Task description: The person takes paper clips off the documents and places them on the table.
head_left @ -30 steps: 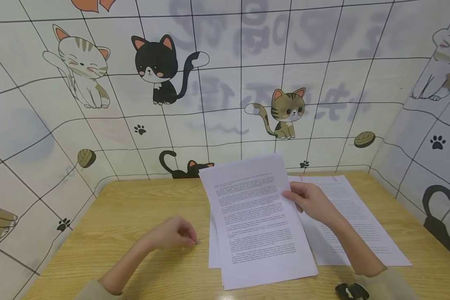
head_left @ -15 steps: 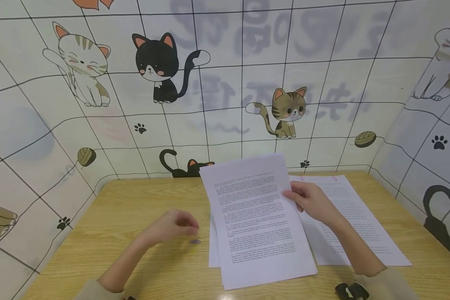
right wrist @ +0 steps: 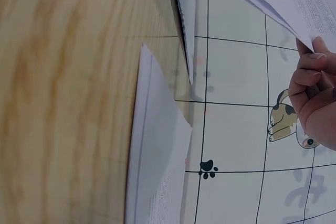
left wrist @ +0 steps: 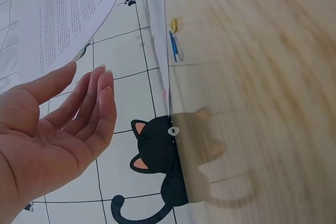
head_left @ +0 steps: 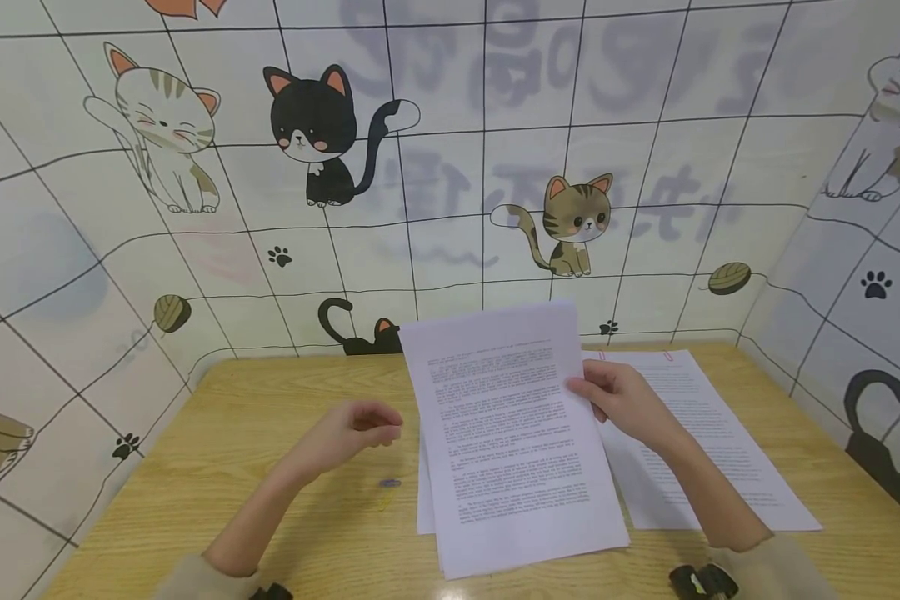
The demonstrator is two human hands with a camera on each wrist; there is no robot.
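My right hand (head_left: 621, 402) pinches the right edge of a few printed sheets (head_left: 510, 433), held up off the table and tilted. In the right wrist view, its thumb and fingers (right wrist: 315, 56) grip the paper's edge. Just left of those sheets hovers my left hand (head_left: 352, 437), holding nothing. Its fingers are loosely bent, as the left wrist view shows too. Below it on the table lie a blue-purple paper clip (head_left: 390, 483) and a yellow paper clip (head_left: 387, 500). More white paper (head_left: 425, 500) lies beneath the raised sheets, mostly hidden.
To the right, two stacks of printed paper (head_left: 708, 450) lie flat, partly overlapped, with pink paper clips (head_left: 668, 357) at the top edge. The wooden table (head_left: 255, 417) ends at a wall (head_left: 450, 275) covered with cartoon cats.
My left hand has let go of the blue-purple clip, leaving it on the table, and has risen toward the sheets. The sheets in my right hand have tilted up slightly.
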